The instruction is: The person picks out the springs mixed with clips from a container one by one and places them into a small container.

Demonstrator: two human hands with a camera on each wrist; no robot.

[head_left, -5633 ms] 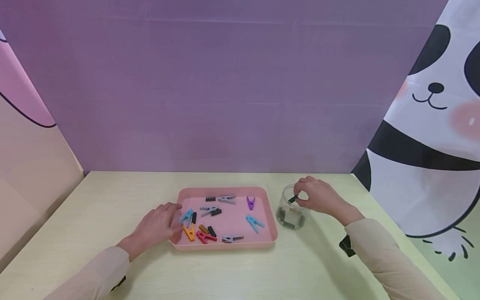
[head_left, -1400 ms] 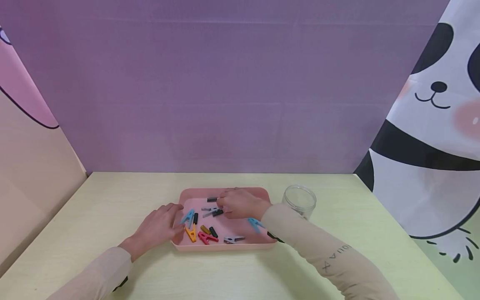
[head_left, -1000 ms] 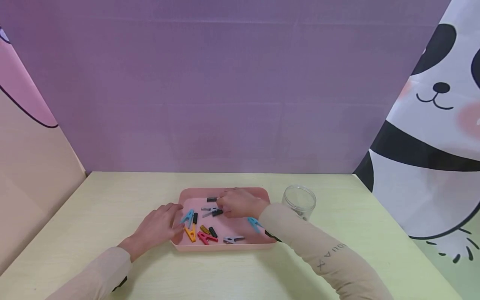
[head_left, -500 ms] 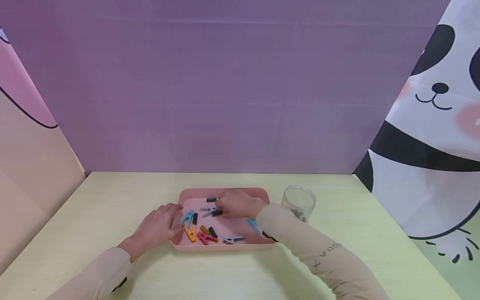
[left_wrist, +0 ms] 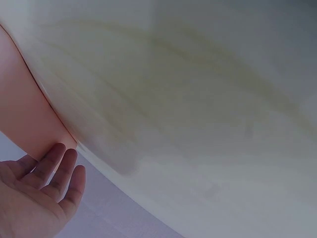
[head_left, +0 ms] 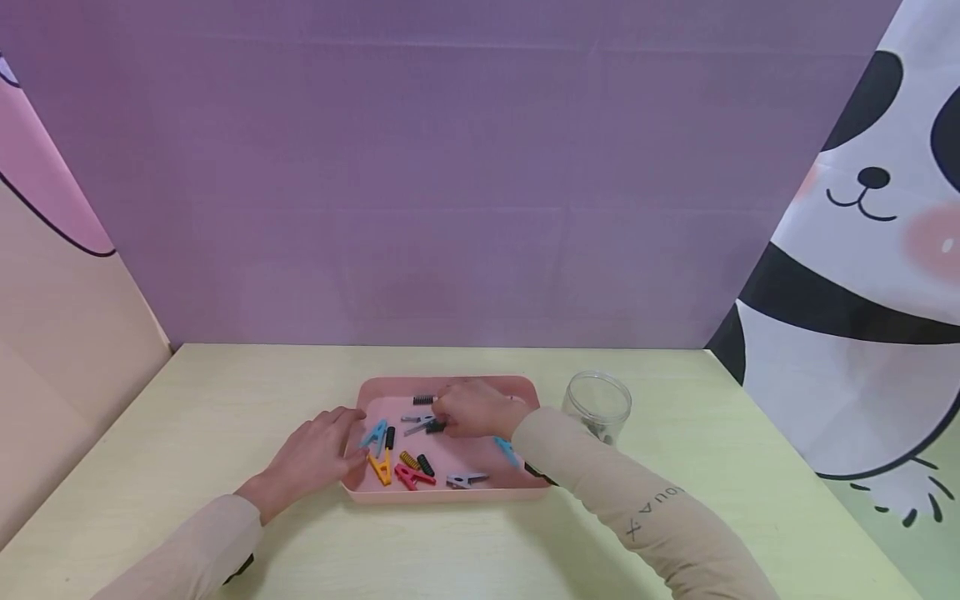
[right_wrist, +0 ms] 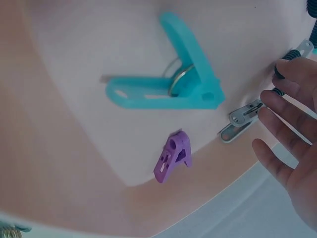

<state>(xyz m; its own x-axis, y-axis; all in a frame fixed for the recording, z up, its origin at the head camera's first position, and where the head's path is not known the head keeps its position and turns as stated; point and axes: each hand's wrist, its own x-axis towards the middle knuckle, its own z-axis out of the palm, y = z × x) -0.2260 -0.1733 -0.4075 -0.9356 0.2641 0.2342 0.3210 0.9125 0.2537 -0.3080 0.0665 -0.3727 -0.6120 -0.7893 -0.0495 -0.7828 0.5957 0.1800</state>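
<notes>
Head view: R hand (head_left: 480, 407), at the clear jar (head_left: 598, 398) secs ago, is now down in the pink tray (head_left: 450, 497); so prob. picking, not dropping off; thumb's by a black spring (head_left: 435, 427) there, can't tell if the grip has it; L hand (head_left: 317, 446) rests loosely on the tray's rim.

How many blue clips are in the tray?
2: the left blue clip, near the left hand, and the right blue clip, partly behind the right sleeve in the head view. Others may be hidden.
</notes>
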